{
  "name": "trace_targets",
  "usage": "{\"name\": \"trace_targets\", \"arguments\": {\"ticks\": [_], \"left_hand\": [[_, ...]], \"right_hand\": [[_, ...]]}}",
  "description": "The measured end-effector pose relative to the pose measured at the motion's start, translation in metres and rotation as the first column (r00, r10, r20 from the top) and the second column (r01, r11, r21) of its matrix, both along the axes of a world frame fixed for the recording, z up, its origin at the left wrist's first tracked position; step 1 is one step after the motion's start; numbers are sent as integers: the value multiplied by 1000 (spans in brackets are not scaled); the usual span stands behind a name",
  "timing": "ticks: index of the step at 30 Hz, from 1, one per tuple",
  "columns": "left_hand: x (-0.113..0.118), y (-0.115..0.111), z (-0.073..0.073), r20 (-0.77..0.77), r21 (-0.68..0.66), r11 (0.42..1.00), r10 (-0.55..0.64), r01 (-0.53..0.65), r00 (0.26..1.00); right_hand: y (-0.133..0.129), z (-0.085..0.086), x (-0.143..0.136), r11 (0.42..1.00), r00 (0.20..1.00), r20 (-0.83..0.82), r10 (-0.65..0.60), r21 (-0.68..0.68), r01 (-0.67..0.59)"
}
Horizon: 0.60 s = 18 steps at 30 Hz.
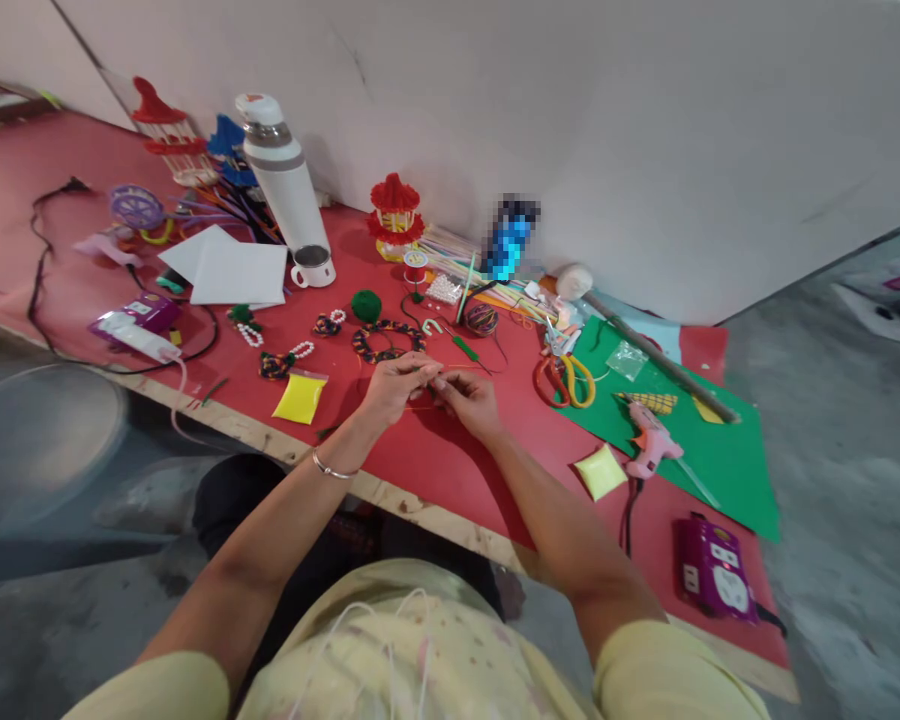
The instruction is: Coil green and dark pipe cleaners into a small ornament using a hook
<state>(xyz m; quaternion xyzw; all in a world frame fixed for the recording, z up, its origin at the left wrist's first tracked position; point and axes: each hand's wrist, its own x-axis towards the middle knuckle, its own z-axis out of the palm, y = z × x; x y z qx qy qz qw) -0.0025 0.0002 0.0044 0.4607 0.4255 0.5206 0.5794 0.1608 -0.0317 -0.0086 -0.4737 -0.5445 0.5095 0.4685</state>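
Observation:
My left hand point(399, 386) and my right hand point(468, 402) meet above the red tabletop, fingertips pinched together. A thin orange thread point(421, 408) runs between them; anything else in the pinch is too small to make out. Just beyond my hands lies a braided multicolour yarn ring point(379, 342). Near it are a green yarn ball point(366, 306), a multicolour yarn ball point(482, 319), a green-handled crochet hook point(465, 348) and a small pale candy-cane shape point(431, 327). Yarn pieces with white bead loops point(301, 350) lie to the left.
Scissors point(564, 378), a pink glue gun point(651, 440) and a purple power box point(716, 568) lie on the right. A white flask point(281, 180), a mug point(313, 266) and white paper point(240, 274) are at back left. A yellow packet point(300, 397) lies near my left wrist.

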Motion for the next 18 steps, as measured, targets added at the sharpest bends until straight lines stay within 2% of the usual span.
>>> {"name": "trace_targets", "arguments": {"ticks": [3, 6, 8, 13, 16, 18], "left_hand": [[-8, 3, -4, -36, 24, 997, 78, -78, 996], [-13, 6, -8, -83, 64, 990, 129, -124, 988], [-13, 6, -10, -105, 76, 992, 111, -103, 988], [-8, 0, -8, -130, 107, 994, 23, -9, 991], [-7, -6, -5, -162, 146, 988, -19, 43, 987], [-8, -9, -3, -201, 175, 981, -47, 83, 978]], "right_hand": [[1, 2, 3, 997, 997, 26, 72, -28, -71], [1, 6, 8, 977, 988, -97, 123, -161, -138], [0, 11, 9, 961, 967, -220, 128, -216, -176], [-1, 15, 5, 967, 911, -407, 66, -200, -160], [1, 9, 1, 965, 944, -314, 100, -201, -169], [1, 3, 0, 971, 970, -167, 176, -129, -199]]}}
